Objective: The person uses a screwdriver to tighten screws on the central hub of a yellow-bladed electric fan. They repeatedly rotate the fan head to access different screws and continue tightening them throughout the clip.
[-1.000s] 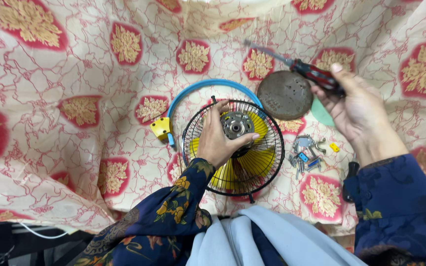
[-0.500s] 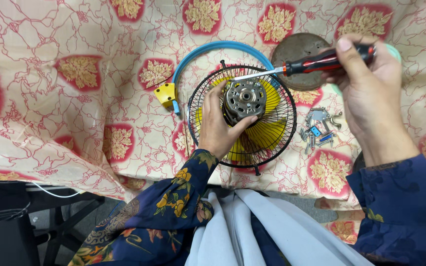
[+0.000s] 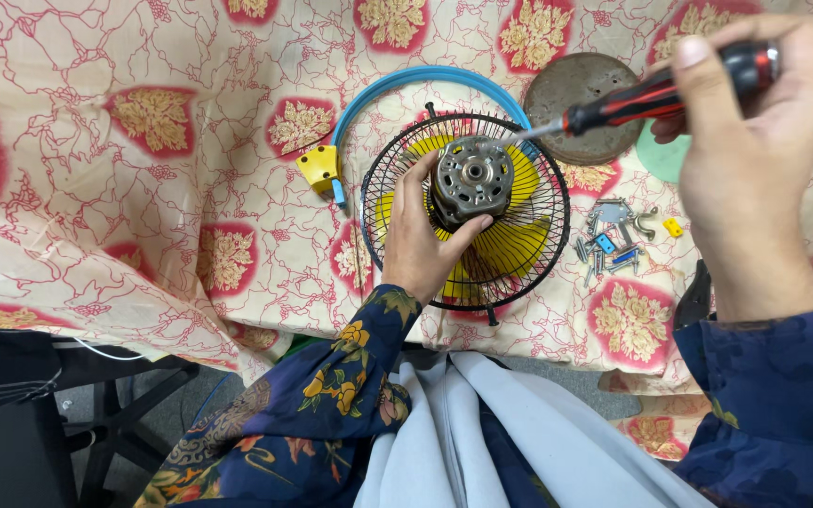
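A small fan lies face down on a patterned cloth: a black wire guard (image 3: 543, 249) over yellow blades (image 3: 510, 249), with a grey metal motor (image 3: 472, 179) on top. My left hand (image 3: 416, 245) grips the motor's side. My right hand (image 3: 755, 160) holds a red-and-black screwdriver (image 3: 651, 94), its metal tip reaching the motor's upper right edge.
A blue plastic ring (image 3: 397, 85) and a yellow part (image 3: 320, 169) lie left of the guard. A round grey metal disc (image 3: 583, 89) sits behind it, with a pale green piece (image 3: 661, 155) beside. Several loose screws and small clips (image 3: 618, 240) lie right of the fan.
The screwdriver has come down from above the disc until its tip meets the motor. My left hand stays on the motor. The view has moved closer.
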